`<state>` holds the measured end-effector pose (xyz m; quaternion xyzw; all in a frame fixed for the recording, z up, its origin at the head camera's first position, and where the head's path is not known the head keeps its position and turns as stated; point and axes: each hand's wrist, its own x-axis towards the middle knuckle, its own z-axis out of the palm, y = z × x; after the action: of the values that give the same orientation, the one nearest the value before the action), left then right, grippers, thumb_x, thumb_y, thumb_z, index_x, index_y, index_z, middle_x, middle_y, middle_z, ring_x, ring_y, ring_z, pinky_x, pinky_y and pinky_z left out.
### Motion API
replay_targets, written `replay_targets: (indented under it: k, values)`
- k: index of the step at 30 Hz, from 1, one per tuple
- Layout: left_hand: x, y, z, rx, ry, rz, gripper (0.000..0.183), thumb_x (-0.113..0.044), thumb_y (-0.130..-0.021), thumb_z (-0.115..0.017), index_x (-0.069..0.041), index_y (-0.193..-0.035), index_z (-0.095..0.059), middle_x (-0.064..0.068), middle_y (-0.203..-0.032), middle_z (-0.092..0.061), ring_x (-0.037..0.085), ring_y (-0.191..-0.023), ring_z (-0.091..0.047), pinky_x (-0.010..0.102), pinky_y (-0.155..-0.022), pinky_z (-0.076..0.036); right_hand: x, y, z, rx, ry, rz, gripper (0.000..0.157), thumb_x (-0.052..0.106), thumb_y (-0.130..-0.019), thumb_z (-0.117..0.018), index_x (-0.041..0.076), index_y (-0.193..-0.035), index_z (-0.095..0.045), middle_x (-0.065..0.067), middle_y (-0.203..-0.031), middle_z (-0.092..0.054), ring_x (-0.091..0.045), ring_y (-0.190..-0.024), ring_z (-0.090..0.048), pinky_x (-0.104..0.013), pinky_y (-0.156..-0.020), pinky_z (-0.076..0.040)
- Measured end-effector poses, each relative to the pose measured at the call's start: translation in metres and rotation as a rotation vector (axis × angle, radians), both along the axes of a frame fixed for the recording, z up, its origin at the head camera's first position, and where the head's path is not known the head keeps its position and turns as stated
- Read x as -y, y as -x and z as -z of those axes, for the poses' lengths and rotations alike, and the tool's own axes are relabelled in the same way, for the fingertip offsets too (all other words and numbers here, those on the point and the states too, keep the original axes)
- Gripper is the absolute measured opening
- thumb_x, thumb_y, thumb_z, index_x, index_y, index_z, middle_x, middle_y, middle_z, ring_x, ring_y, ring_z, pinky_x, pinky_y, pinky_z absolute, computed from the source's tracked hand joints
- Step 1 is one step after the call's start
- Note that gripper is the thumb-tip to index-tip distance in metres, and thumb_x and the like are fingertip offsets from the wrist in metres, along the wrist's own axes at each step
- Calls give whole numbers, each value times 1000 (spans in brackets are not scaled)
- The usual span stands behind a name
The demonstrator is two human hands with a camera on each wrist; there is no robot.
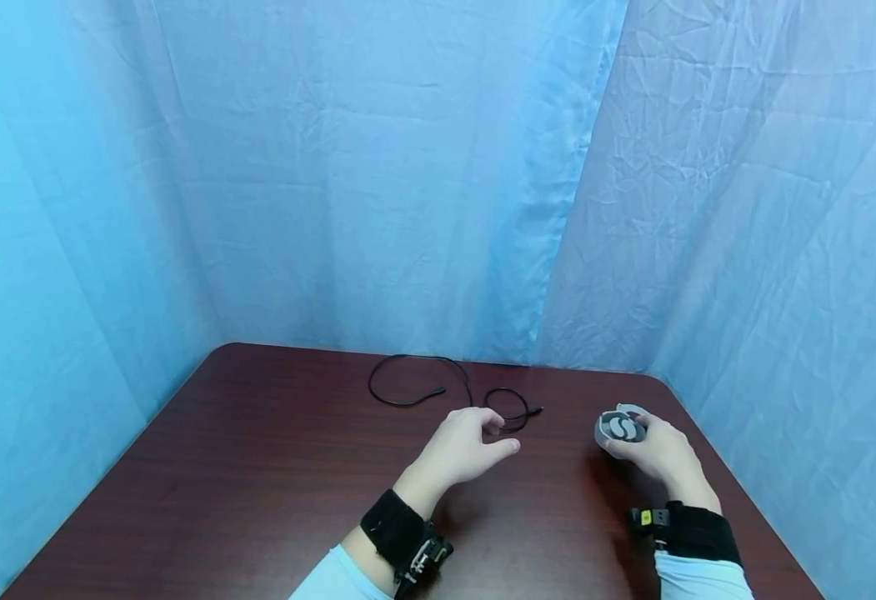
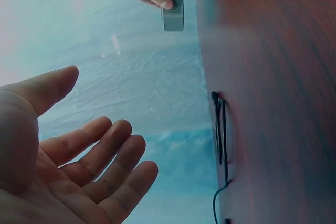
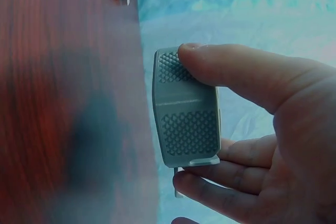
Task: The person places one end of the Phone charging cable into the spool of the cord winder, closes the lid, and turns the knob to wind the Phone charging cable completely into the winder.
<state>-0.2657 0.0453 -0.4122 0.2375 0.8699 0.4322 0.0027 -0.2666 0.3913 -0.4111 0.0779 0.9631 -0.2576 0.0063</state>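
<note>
My right hand grips a small grey tape measure with a pale S-shaped mark on its face, held just above the right part of the table. In the right wrist view the thumb presses the edge of the tape measure, which has two textured patches. Other fingers are behind and below it. My left hand hovers over the table with fingers loosely bent and nothing in them. Nearest to it is a thin black cable, lying in loose loops; the left wrist view shows a gap between hand and cable.
The dark reddish-brown wooden table fills the lower part of the head view. Light blue cloth curtains stand behind it and along both sides. A black strap with a small camera is on each wrist.
</note>
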Motion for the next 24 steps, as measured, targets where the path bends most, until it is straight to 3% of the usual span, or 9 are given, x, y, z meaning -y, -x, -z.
replay_targets:
  k: [12,24]
  values:
    - [20,-2,-3,-61,63,-10,49,-46,-95,-70,-10,-128,-69,-4,-115,-68,15,-111,-62,37,-92,-51,40,-3,-10,-92,-53,-78,90,51,-84,-79,-6,-146,-45,-27,-123,-62,-39,-107,-61,-55,-80,-53]
    - [44,-6,-5,-92,108,-17,47,-45,-95,-70,-10,-126,-69,1,-118,-68,18,-113,-62,40,-94,-51,82,-3,-11,-174,-82,-185,83,47,-82,-83,-2,-141,-53,-20,-127,-63,-34,-109,-62,-53,-84,-53]
